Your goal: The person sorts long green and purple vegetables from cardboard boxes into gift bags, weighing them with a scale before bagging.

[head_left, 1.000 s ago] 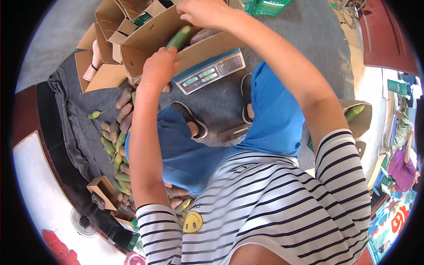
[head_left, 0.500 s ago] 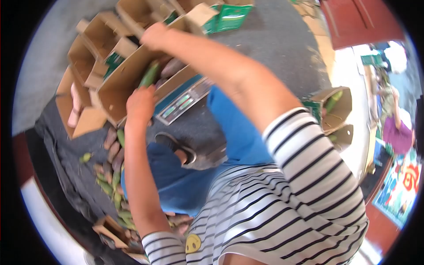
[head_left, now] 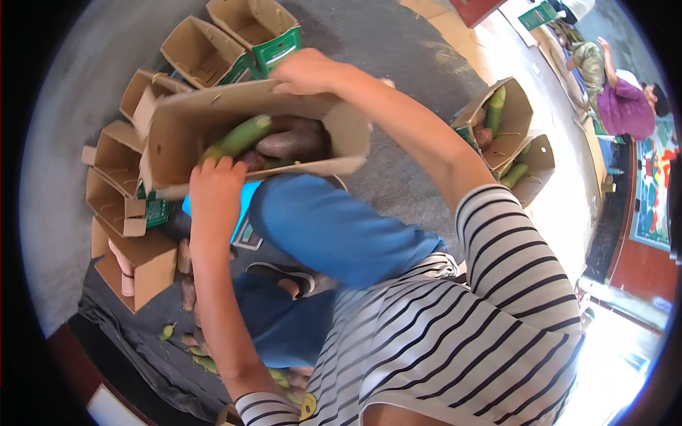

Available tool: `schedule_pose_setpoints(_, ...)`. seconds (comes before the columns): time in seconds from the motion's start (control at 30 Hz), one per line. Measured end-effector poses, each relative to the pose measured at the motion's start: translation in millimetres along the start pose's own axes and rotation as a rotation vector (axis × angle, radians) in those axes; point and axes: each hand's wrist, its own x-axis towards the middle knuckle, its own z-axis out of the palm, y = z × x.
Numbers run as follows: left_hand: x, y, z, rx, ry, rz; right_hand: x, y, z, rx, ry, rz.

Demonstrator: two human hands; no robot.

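Observation:
An open cardboard box (head_left: 177, 135) is held up between my hands, holding a green vegetable (head_left: 245, 135) and several reddish-brown tubers (head_left: 290, 144). My left hand (head_left: 217, 181) grips the near edge of the box, its fingertips hooked over the rim beside the green vegetable. At the far rim, my right hand (head_left: 305, 71) has its fingers wrapped round the cardboard edge. Partly hidden beneath the box and behind my knee is a scale (head_left: 247, 236) with a blue top.
Several open boxes (head_left: 202, 53) stand at the upper left. Two filled boxes (head_left: 508, 117) are on the right. Loose tubers (head_left: 188, 292) and green vegetables lie on the dark ground cloth (head_left: 131, 341) at lower left. A person in purple (head_left: 625, 110) sits at the far upper right.
The box has been lifted off the scale and turned, with both hands on its rim. My right knee has swung left over the scale, and the view has shifted.

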Motion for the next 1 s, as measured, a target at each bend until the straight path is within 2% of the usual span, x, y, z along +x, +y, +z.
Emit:
schedule_pose_setpoints(0.03, 21, 9, -1, -0.031, 0.054, 0.073, -27, 21, -1, -0.003, -0.023, 0.109)
schedule_pose_setpoints(0.1, 67, 35, -1, -0.052, 0.151, 0.184, -92, 68, 10, 0.053, 0.195, 0.232)
schedule_pose_setpoints(0.17, 114, 58, 10, -0.047, 0.224, 0.265, -152, 112, 14, 0.156, 0.255, 0.476)
schedule_pose_setpoints(0.2, 133, 72, 11, -0.044, 0.245, 0.259, -182, 125, 7, 0.407, 0.251, 0.675)
schedule_pose_setpoints(0.23, 148, 88, 5, -0.059, 0.349, 0.227, -214, 152, 14, 0.204, 0.319, 0.678)
schedule_pose_setpoints(0.27, 157, 101, -17, -0.116, 0.33, 0.204, -239, 164, 17, 0.171, 0.302, 0.812)
schedule_pose_setpoints(0.33, 154, 112, -44, -0.199, 0.494, 0.208, -285, 193, 35, 0.064, 0.268, 1.024)
schedule_pose_setpoints(0.37, 144, 108, -53, -0.239, 0.486, 0.189, -306, 211, 51, -0.007, 0.259, 1.107)
schedule_pose_setpoints(0.4, 131, 102, -58, -0.278, 0.476, 0.168, -317, 218, 65, -0.037, 0.24, 1.275)
schedule_pose_setpoints(0.47, 98, 74, -53, -0.294, 0.335, 0.067, -355, 235, 93, -0.056, 0.235, 1.561)
schedule_pose_setpoints(0.53, 60, 41, -34, -0.367, 0.189, -0.103, -359, 237, 84, -0.077, 0.17, 1.712)
schedule_pose_setpoints(0.63, 8, 20, -26, -0.5, 0.075, -0.266, -366, 238, 82, -0.082, 0.276, 1.798)
schedule_pose_setpoints(0.73, -34, 17, -20, -0.598, 0.01, -0.408, -380, 254, 78, 0.12, 0.237, 1.798)
schedule_pose_setpoints(0.77, -45, 15, -14, -0.63, 0.005, -0.446, -379, 247, 69, 0.164, 0.199, 1.781)
schedule_pose_setpoints(0.83, -61, 9, 4, -0.687, 0.025, -0.503, -387, 261, 84, 0.301, 0.365, 1.752)
schedule_pose_setpoints(0.87, -65, 9, 8, -0.68, -0.006, -0.524, -396, 273, 88, 0.423, 0.351, 1.656)
schedule_pose_setpoints(0.9, -67, 8, 11, -0.671, -0.031, -0.558, -414, 304, 104, 0.188, 0.157, 1.437)
schedule_pose_setpoints(0.93, -68, 7, 12, -0.663, -0.057, -0.597, -370, 264, 58, 0.344, 0.15, 1.669)
schedule_pose_setpoints(1.0, -68, 6, 10, -0.56, -0.006, -0.523, -325, 234, 34, -0.27, 0.096, 1.573)
